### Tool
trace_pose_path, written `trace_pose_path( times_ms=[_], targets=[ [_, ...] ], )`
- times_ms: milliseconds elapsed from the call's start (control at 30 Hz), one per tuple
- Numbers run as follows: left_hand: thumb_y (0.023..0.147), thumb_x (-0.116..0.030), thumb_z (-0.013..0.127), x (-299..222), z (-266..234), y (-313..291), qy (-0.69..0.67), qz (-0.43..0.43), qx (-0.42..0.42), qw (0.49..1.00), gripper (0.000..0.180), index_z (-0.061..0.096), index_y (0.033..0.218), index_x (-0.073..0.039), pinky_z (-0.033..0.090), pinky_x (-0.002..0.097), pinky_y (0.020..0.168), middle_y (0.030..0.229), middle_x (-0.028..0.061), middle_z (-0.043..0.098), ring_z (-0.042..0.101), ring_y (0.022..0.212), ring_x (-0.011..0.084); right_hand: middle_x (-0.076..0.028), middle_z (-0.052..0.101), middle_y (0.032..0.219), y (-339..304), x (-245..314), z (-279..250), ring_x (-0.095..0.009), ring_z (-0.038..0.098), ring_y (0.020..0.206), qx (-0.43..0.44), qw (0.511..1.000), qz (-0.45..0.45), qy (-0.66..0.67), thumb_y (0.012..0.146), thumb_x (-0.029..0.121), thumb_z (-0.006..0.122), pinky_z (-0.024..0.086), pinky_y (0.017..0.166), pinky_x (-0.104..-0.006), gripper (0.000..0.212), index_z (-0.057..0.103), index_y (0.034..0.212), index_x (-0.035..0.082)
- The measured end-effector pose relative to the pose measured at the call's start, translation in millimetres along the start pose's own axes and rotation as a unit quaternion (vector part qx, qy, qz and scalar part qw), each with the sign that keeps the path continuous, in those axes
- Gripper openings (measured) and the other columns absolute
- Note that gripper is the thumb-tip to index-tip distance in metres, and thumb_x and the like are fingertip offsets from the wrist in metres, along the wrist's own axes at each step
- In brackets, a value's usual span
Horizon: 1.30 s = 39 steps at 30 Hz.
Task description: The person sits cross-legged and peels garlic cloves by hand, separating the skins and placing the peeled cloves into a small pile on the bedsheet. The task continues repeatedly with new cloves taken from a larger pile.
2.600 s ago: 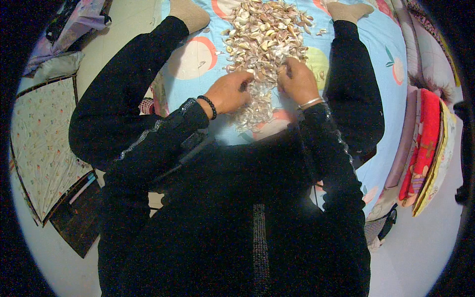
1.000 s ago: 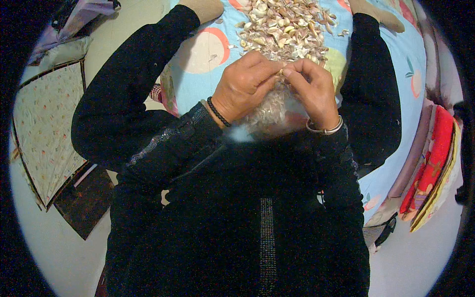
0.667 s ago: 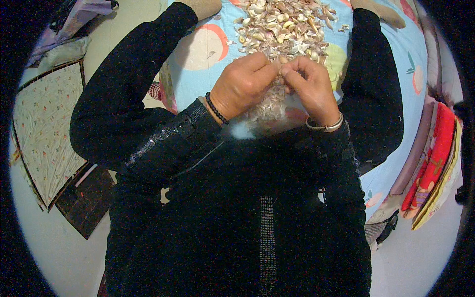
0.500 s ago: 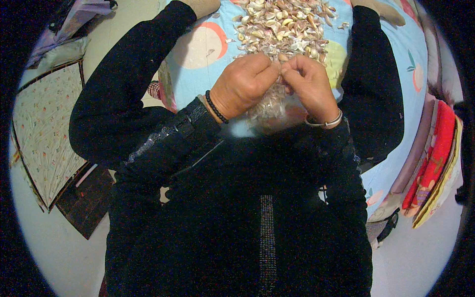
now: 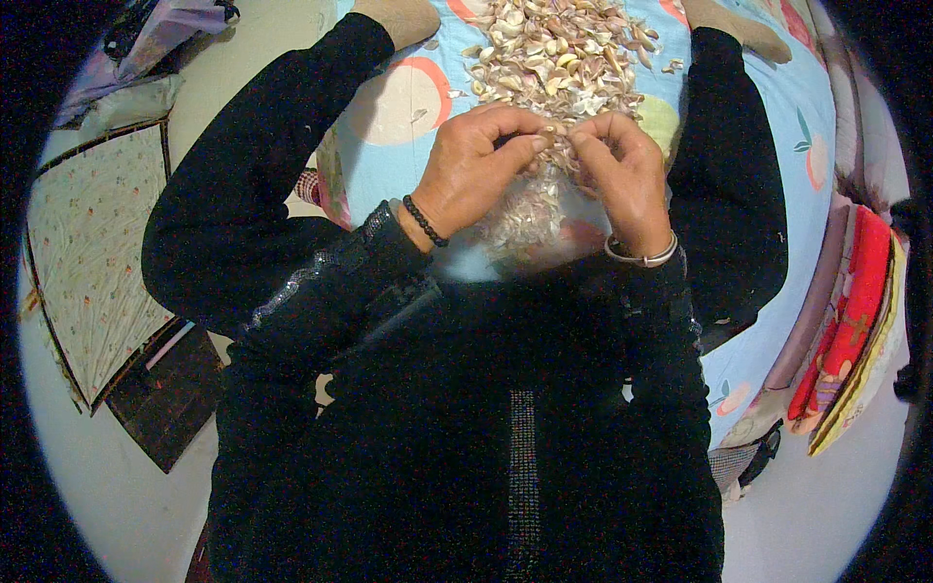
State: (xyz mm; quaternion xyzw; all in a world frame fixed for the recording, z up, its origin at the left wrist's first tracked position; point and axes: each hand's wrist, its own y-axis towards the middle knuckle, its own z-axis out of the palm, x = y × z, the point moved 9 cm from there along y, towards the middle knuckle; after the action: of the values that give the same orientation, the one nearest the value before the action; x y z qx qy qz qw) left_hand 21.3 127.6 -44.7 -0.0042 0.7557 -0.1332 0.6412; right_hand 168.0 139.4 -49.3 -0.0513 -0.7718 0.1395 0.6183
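My left hand (image 5: pixel 478 163), a black beaded bracelet at its wrist, pinches a small garlic clove (image 5: pixel 555 129) between thumb and forefinger. Opposite it, my right hand (image 5: pixel 629 180), with a pale bangle, has its thumb and bent forefinger closed at the other side of the same clove. Just beyond the fingers spreads a heap of garlic cloves (image 5: pixel 559 58), many with loose papery skin. Nearer to me, under and between the hands, lies a pile of thin garlic skins (image 5: pixel 525 219). The fingers partly hide the clove.
My bent legs in black flank the heap, with my left foot (image 5: pixel 403 19) and right foot (image 5: pixel 743 29) on a light blue patterned cloth (image 5: pixel 374 175). Folded red and yellow fabric (image 5: pixel 855 321) lies at the right. A cloth-covered panel (image 5: pixel 97 262) stands at the left.
My left hand has turned, its thumb and forefinger now stretched out more around the clove. My right hand has shifted slightly right and down.
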Motion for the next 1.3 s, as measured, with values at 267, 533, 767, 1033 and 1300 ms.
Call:
trace_pose_path(
  times_ms=[267, 533, 767, 1033, 1300],
  targets=[
    [0.077, -0.006, 0.061, -30.7, 5.0, -6.5, 0.205, 0.227, -0.01, 0.952, 0.017, 0.064, 0.094, -0.005, 0.047, 0.0314, 0.065, 0.078, 0.0107, 0.06, 0.058, 0.073, 0.0253, -0.011, 0.06, 0.069, -5.5, 11.8, 10.3, -0.017, 0.056, 0.063, 0.03, 0.996, -0.072, -0.047, 0.079, 0.012, 0.06, 0.045, 0.059, -0.0308, 0.013, 0.06, 0.078, -0.001],
    [0.076, -0.004, 0.062, -35.1, 7.9, -7.2, 0.193, 0.244, 0.015, 0.95, 0.016, 0.062, 0.092, -0.004, 0.045, 0.0352, 0.063, 0.075, 0.0137, 0.056, 0.056, 0.073, 0.0316, -0.002, 0.048, 0.059, -12.8, 31.9, 17.4, -0.004, 0.042, 0.057, 0.002, 0.961, -0.191, -0.199, 0.083, 0.007, 0.054, 0.035, 0.049, -0.0222, 0.011, 0.054, 0.075, 0.001],
    [0.078, -0.007, 0.061, -36.3, 8.9, -6.5, 0.197, 0.24, 0.011, 0.95, 0.017, 0.063, 0.095, -0.006, 0.046, 0.033, 0.064, 0.08, 0.011, 0.059, 0.057, 0.073, 0.0274, 0.001, 0.05, 0.064, -12.2, 22.8, 11.0, -0.005, 0.044, 0.057, 0.002, 0.99, -0.11, -0.089, 0.083, 0.007, 0.053, 0.037, 0.05, -0.0217, 0.009, 0.053, 0.077, 0.0],
    [0.075, -0.002, 0.061, -41.3, 11.0, -12.4, 0.236, 0.265, -0.009, 0.935, 0.02, 0.064, 0.095, -0.004, 0.048, 0.0318, 0.066, 0.084, 0.0114, 0.062, 0.06, 0.078, 0.0269, -0.011, 0.056, 0.063, -10.2, 10.6, 8.4, -0.016, 0.053, 0.059, -0.012, 0.997, -0.07, 0.001, 0.078, 0.011, 0.056, 0.042, 0.053, -0.0316, 0.012, 0.056, 0.074, -0.001],
    [0.077, -0.004, 0.061, -42.0, 3.7, -6.7, 0.132, 0.203, -0.034, 0.97, 0.017, 0.063, 0.094, -0.003, 0.047, 0.0292, 0.064, 0.08, 0.0103, 0.061, 0.059, 0.072, 0.0224, -0.007, 0.056, 0.067, -9.0, 2.0, 7.9, -0.012, 0.056, 0.057, -0.002, 0.987, 0.035, 0.157, 0.082, 0.011, 0.054, 0.045, 0.048, -0.0253, 0.012, 0.055, 0.078, -0.001]
  ],
)
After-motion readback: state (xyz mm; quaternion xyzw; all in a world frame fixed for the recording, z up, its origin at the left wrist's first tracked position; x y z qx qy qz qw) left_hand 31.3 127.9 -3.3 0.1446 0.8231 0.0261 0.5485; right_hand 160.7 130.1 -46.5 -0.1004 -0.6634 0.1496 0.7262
